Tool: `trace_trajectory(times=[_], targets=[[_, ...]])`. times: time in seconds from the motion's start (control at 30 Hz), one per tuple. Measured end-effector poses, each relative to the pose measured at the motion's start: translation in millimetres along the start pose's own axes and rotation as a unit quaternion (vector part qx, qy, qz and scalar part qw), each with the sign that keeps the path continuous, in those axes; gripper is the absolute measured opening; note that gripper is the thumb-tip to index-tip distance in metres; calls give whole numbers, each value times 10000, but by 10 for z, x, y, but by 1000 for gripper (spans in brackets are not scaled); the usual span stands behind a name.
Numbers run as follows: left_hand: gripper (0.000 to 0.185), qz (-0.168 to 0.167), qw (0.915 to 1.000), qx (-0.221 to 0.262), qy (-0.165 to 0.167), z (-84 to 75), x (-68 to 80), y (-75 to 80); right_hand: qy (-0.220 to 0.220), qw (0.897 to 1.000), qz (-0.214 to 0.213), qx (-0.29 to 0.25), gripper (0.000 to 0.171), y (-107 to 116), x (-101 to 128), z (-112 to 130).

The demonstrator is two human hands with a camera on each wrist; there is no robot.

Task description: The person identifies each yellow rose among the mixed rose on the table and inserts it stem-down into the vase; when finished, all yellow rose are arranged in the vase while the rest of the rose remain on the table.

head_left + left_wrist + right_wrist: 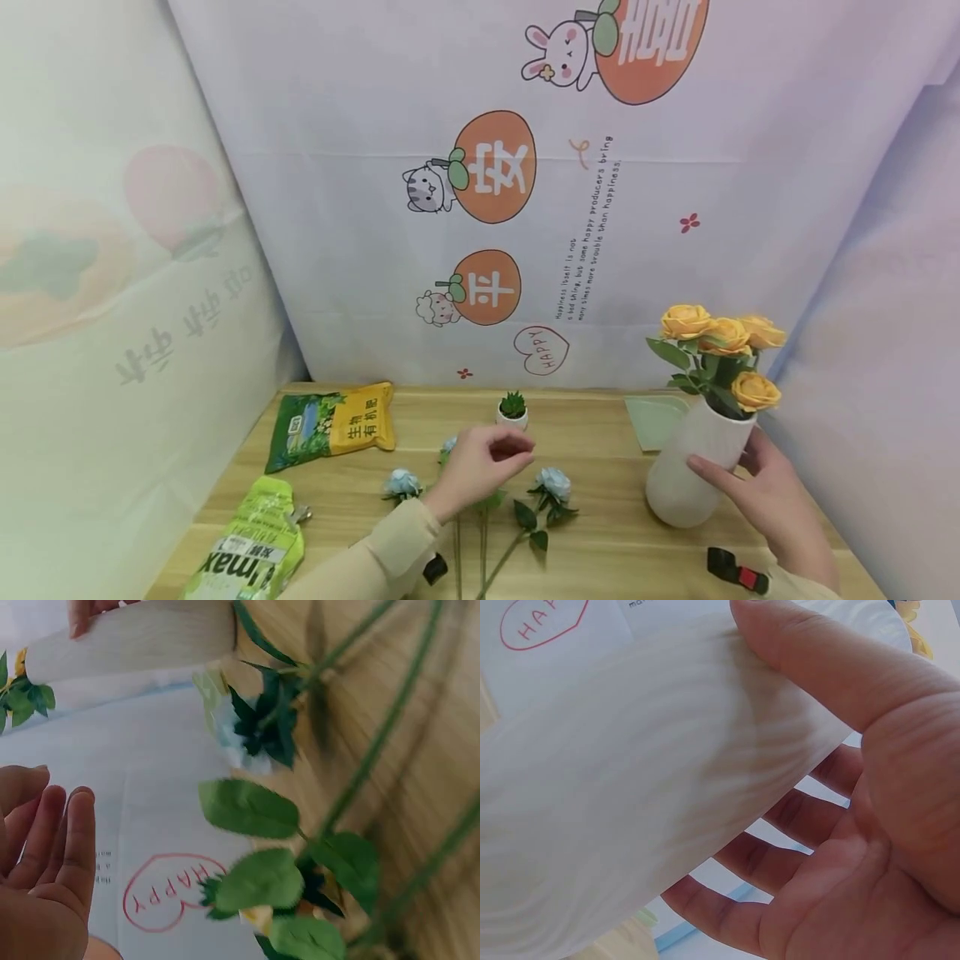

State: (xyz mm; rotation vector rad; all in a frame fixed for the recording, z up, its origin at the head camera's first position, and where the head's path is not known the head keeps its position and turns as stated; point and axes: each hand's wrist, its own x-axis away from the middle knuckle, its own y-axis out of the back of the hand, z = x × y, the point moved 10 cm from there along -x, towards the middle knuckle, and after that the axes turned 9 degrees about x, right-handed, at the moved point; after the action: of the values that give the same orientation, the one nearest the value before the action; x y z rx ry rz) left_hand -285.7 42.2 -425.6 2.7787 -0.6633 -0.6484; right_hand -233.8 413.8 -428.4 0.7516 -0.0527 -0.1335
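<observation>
My right hand [731, 467] grips a white ribbed vase [686, 483] standing at the right of the wooden table. Its thumb lies on the front, the fingers [780, 817] wrap behind. Several yellow roses [720, 337] stand in the vase. My left hand [502, 454] hovers, fingers loosely bent and holding nothing, above blue roses lying on the table: one [555, 482] to its right, one [402, 482] to its left, a third [448, 446] partly hidden behind it. The left wrist view shows relaxed fingers [45, 855] near green leaves [251, 810].
A small potted succulent [513, 410] and a pale green tray [654, 417] sit at the back. A yellow-green fertiliser bag [333, 423] and a light green bag [251, 542] lie at the left. A black-and-red object [738, 573] lies near the front right edge. Printed cloth walls surround the table.
</observation>
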Motion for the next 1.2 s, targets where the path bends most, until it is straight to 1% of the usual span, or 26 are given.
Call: trace_trajectory(times=[0.07, 0.17, 0.3, 0.47, 0.63, 0.77, 0.9, 1.03, 1.1, 1.2], targets=[[14, 84, 9999, -105, 78, 67, 93, 57, -26, 10000, 6, -3, 108, 1, 2, -12], [16, 307, 9984, -238, 415, 184, 239, 107, -49, 10000, 34, -73, 107, -4, 7, -31], [17, 579, 9939, -409, 841, 328, 454, 155, -58, 9999, 59, -103, 105, -4, 14, -41], [15, 641, 9905, -684, 1004, 458, 658, 190, -32, 10000, 22, -33, 105, 23, 11, -27], [7, 639, 9847, -1060, 1225, 589, 800, 150, 6, 10000, 4, -50, 105, 23, 12, -24], [4, 681, 9798, -1392, 1268, 631, 863, 97, -20, 10000, 25, -40, 105, 6, 14, -34], [8, 642, 9754, -1577, 1401, 665, 891, 77, -19, 10000, 57, -73, 105, -11, 16, -20], [15, 524, 9721, -1807, 1402, 670, 887, 68, 1, 9999, 73, -78, 106, -13, 13, -1], [18, 488, 9716, -1852, 1392, 672, 879, 52, 4, 9999, 77, -87, 106, -12, 10, 0], [21, 457, 9701, -1867, 1482, 701, 874, 25, 26, 9999, 79, -104, 106, -12, 5, -1]])
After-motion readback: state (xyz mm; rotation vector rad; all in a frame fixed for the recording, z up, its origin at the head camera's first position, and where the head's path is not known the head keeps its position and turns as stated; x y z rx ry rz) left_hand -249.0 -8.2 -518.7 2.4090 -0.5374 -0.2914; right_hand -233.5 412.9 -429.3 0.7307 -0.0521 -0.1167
